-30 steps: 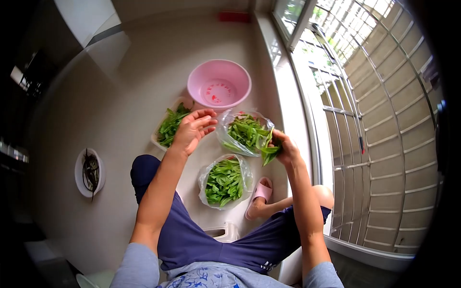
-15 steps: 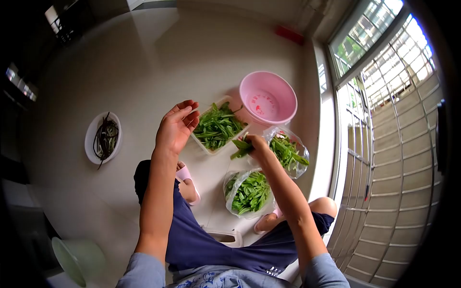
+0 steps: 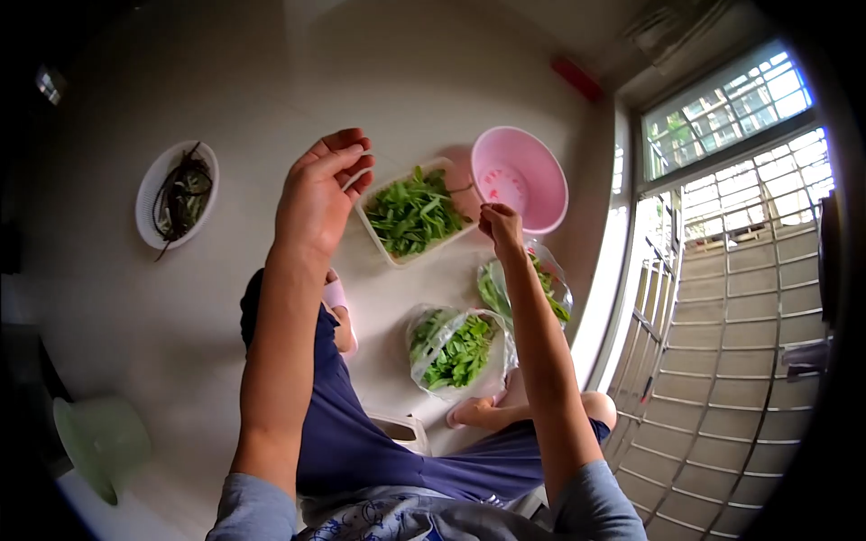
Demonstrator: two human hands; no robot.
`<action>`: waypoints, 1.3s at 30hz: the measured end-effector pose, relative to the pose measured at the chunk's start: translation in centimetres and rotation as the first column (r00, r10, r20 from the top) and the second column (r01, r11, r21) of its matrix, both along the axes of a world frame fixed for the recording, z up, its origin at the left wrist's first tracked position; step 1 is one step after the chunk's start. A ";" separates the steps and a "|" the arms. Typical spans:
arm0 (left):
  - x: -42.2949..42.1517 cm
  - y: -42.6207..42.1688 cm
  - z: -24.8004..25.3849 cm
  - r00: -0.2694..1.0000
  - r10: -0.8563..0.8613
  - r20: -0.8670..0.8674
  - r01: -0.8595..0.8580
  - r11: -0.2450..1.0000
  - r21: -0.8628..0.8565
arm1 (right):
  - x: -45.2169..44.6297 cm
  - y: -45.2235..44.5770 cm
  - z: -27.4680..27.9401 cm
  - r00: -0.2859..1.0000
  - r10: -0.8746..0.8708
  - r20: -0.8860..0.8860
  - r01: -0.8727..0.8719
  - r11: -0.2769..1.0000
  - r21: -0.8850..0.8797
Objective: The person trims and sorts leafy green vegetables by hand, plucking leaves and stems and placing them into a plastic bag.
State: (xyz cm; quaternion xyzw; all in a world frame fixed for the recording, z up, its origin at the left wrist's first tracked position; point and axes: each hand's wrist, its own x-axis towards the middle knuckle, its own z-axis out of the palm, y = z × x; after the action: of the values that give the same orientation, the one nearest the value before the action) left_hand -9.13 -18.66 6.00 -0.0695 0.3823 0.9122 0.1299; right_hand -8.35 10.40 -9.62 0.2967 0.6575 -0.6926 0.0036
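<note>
My left hand (image 3: 316, 194) is raised left of the cream tray (image 3: 395, 262), its fingers loosely curled and apart, with nothing visible in them. Green leaves (image 3: 415, 215) fill that tray. At the front rim of the pink basin (image 3: 532, 176), my right hand (image 3: 502, 225) has its fingers pressed together; anything inside them is hidden. Below it lies a clear plastic bag of greens (image 3: 548, 281), partly covered by my right forearm. A second bag, holding leafy greens (image 3: 460, 350), stands nearer to me.
A white oval basket (image 3: 144, 212) with dark, stringy stems (image 3: 185, 194) lies on the floor at the left. A pale green bin (image 3: 104, 442) is at the lower left. Window bars (image 3: 722, 361) run along the right. A red object (image 3: 577, 78) lies near the far wall.
The view has swung left. My right hand has moved from beside the far bag to the pink basin's rim, and the leaves seen in it are no longer visible. My left hand's fingers are more curled.
</note>
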 end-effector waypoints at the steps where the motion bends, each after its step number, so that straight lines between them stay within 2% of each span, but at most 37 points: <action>1: 0.0 0.2 -0.2 1.000 -0.015 -0.016 0.015 1.000 -0.001 | 2.2 0.7 0.0 0.998 0.032 -0.046 -0.030 0.999 0.033; 2: 0.2 0.6 -0.3 1.000 -0.029 -0.008 0.029 1.000 0.011 | 4.6 1.2 0.1 0.994 0.067 -0.092 -0.061 0.996 0.065; 4: 0.5 1.2 -0.4 0.996 -0.077 -0.045 0.077 0.997 -0.008 | 9.7 1.8 0.4 0.994 0.087 -0.065 -0.083 0.995 0.060; 6: 1.1 2.2 -0.4 0.993 -0.107 -0.044 0.107 0.994 0.000 | 14.4 2.7 -0.3 0.987 0.149 0.064 -0.157 0.978 0.137; 8: 1.8 3.4 -0.7 0.979 -0.196 -0.063 0.193 0.980 -0.051 | 18.4 3.8 -2.6 0.971 0.224 0.087 -0.226 0.974 0.020; 9: 2.2 4.0 -0.8 0.977 -0.205 -0.064 0.202 0.978 -0.051 | 19.6 3.0 -2.2 0.970 0.177 0.167 -0.182 0.983 0.015; 12: 3.5 5.8 -1.2 0.949 -0.314 -0.004 0.314 0.948 -0.054 | 22.2 2.3 -5.2 0.933 0.166 0.318 -0.188 0.981 0.039; 14: 4.2 6.9 -1.2 0.933 -0.359 0.005 0.358 0.929 -0.097 | 22.5 1.9 -7.0 0.824 0.274 0.496 -0.377 0.919 0.119; 15: 4.5 7.4 -1.3 0.925 -0.380 0.004 0.378 0.919 -0.111 | 22.8 1.8 -8.5 0.829 0.285 0.482 -0.381 0.918 0.111; 16: 4.7 7.8 -1.5 0.924 -0.383 -0.002 0.380 0.917 -0.119 | 23.8 2.6 -13.3 0.862 0.293 0.414 -0.448 0.823 0.350; 18: 4.8 8.4 -1.7 0.899 -0.437 0.002 0.433 0.890 -0.141 | 23.7 1.5 -13.0 0.853 0.288 0.435 -0.467 0.793 0.392; 19: 4.9 8.7 -1.6 0.896 -0.443 0.002 0.437 0.883 -0.168 | 23.6 1.4 -14.4 0.817 0.260 0.515 -0.534 0.680 0.503; 20: 5.0 8.9 -1.7 0.894 -0.447 -0.003 0.440 0.881 -0.176 | 23.4 1.6 -15.9 0.822 0.259 0.507 -0.527 0.684 0.504; 22: 5.0 9.2 -1.9 0.890 -0.455 0.020 0.450 0.872 -0.194 | 22.7 1.5 -17.0 0.802 0.305 0.513 -0.590 0.535 0.605; 23: 4.9 9.2 -1.9 0.889 -0.457 0.021 0.452 0.870 -0.196 | 22.8 2.0 -17.4 0.817 0.282 0.503 -0.555 0.623 0.551; 26: 4.7 9.2 -1.9 0.876 -0.482 0.005 0.473 0.859 -0.195 | 22.5 3.0 -16.7 0.825 0.381 0.417 -0.564 0.602 0.566; 27: 4.5 9.2 -2.0 0.874 -0.485 0.006 0.477 0.857 -0.193 | 22.7 2.7 -15.5 0.875 0.327 0.358 -0.480 0.685 0.548; 28: 4.4 9.1 -2.0 0.873 -0.488 0.009 0.481 0.856 -0.191 | 22.6 2.8 -15.4 0.873 0.328 0.360 -0.482 0.685 0.546; 30: 4.2 9.1 -2.0 0.873 -0.487 0.010 0.480 0.858 -0.182 | 22.7 2.9 -15.2 0.831 0.437 0.343 -0.555 0.623 0.551; 32: 4.2 9.1 -2.0 0.873 -0.488 0.010 0.482 0.859 -0.173 | 22.9 1.3 -13.6 0.797 0.413 0.440 -0.595 0.658 0.461; 34: 4.5 9.0 -1.7 0.869 -0.495 0.004 0.488 0.855 -0.178 | 23.4 0.6 -13.7 0.779 0.553 0.296 -0.624 0.636 0.454; 36: 4.9 8.8 -1.7 0.867 -0.498 0.020 0.493 0.851 -0.182 | 23.9 -0.2 -13.1 0.881 0.388 0.272 -0.471 0.663 0.582; 38: 5.1 8.8 -1.8 0.866 -0.499 0.033 0.495 0.847 -0.193 | 22.9 0.2 -12.4 0.886 0.128 0.446 -0.361 0.793 0.490; 39: 5.2 8.8 -1.9 0.865 -0.500 0.048 0.500 0.846 -0.187 | 22.7 0.6 -12.3 0.922 0.087 0.377 -0.284 0.816 0.504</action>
State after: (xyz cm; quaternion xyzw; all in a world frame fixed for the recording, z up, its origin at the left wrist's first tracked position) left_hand -3.95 -9.84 4.08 0.0213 0.4742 0.8054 0.3549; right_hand 14.31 10.98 -21.91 0.3325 0.8438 -0.4094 0.0991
